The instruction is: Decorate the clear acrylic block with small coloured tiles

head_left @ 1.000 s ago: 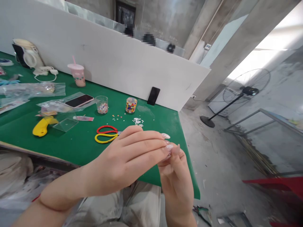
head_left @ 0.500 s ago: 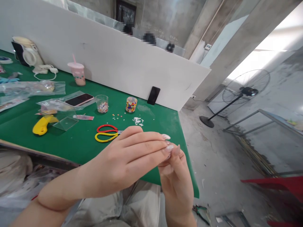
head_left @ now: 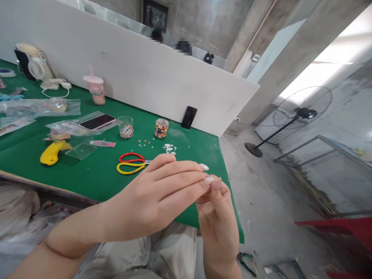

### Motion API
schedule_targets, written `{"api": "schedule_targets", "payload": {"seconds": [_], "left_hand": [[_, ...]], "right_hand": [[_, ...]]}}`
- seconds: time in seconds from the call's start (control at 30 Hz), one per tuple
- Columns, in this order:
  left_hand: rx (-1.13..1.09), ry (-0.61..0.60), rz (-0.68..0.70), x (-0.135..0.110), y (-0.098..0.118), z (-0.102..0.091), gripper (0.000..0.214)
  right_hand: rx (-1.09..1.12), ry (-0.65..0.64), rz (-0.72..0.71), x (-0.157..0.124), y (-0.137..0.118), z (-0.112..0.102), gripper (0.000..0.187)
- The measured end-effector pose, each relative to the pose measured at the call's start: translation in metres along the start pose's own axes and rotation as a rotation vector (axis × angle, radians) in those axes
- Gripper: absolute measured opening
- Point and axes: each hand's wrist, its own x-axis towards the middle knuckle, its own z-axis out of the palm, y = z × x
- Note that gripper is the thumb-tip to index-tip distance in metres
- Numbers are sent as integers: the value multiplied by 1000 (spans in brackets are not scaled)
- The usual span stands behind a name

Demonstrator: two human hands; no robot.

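Observation:
My left hand reaches across from the left, back of the hand up, with its fingertips pressed against those of my right hand. The right hand is upright, its thumb and fingers bent in a pinch. Whatever the fingertips hold between them is hidden or too small to make out. Behind my left hand lie scissors with one red and one yellow handle, their blades partly covered. Farther back on the green table are a pile of small white pieces and a jar with multicoloured sides.
A clear cup of small beads stands near a flat phone. To the left are a yellow tool, a clear plastic stand and a pink cup. A dark phone leans on the white partition.
Both hands have shifted very slightly right, still pressed together at the fingertips. Nothing on the table has visibly moved.

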Motion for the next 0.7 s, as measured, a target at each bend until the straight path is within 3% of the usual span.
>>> {"api": "schedule_targets", "payload": {"seconds": [0.2,0.43,0.7], "left_hand": [[33,42,37,-1,-1,1,21],[-126,15,-73,-3,1,0,21],[-22,13,-19,-4,2,-1,24]], "right_hand": [[-65,-18,-9,-1,1,1,15],[-35,-33,-12,-2,1,0,13],[-120,26,-42,-2,-2,1,20]]}}
